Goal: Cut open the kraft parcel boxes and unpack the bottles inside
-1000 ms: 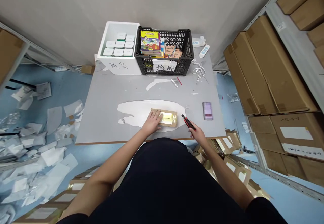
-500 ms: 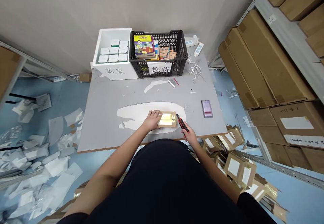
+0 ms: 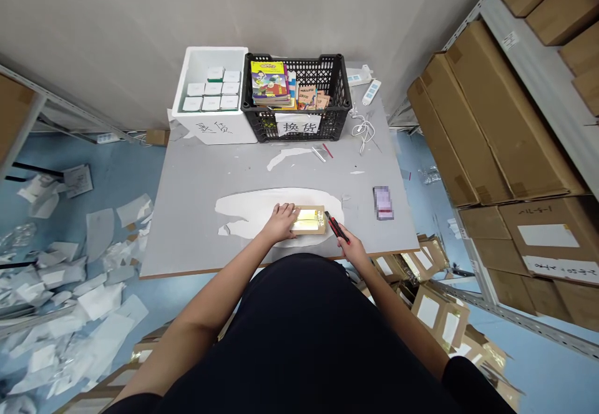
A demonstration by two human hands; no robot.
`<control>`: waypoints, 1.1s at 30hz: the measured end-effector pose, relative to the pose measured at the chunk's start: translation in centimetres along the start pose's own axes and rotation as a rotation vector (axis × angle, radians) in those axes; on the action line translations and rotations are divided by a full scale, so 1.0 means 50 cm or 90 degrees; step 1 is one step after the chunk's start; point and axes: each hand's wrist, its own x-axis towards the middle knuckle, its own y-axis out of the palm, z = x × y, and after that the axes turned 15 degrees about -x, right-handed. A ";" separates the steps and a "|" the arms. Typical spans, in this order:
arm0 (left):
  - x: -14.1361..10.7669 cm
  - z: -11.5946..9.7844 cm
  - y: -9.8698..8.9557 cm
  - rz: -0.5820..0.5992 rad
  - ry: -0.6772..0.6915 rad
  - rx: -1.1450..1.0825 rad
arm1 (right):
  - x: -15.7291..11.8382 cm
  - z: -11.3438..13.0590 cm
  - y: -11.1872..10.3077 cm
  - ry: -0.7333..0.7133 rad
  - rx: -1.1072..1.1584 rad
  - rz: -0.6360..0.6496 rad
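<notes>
A small cardboard box (image 3: pixel 309 226) with a pale label and shiny tape lies on a white patch (image 3: pixel 253 199) of the table. My left hand (image 3: pixel 281 221) presses on the box's left end, its fingers laid over the top. In my right hand (image 3: pixel 352 245) is a red and black box cutter (image 3: pixel 337 228), its tip at the box's right end. Whether the blade touches the tape is too small to tell.
Behind stand a white foam box (image 3: pixel 215 128) of small cartons and a black crate (image 3: pixel 344 111) with books. A phone (image 3: pixel 384 203), a white cable (image 3: pixel 364 132) and power strips (image 3: pixel 371 92) lie rightward. Shelved cartons (image 3: pixel 505 114) flank the table (image 3: pixel 187 214); paper scraps (image 3: pixel 100 301) litter the floor.
The view has shifted slightly. The box cutter stays at the box's right end, and my left hand keeps its place on the box.
</notes>
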 end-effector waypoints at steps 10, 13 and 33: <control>0.003 -0.006 -0.001 -0.007 -0.004 0.024 | 0.005 -0.010 -0.014 -0.042 -0.113 0.013; 0.003 -0.006 -0.002 -0.004 -0.004 0.027 | -0.002 -0.010 -0.015 -0.035 -0.118 0.026; 0.003 -0.007 -0.004 -0.001 -0.019 -0.002 | -0.056 -0.031 -0.022 -0.043 -0.074 0.012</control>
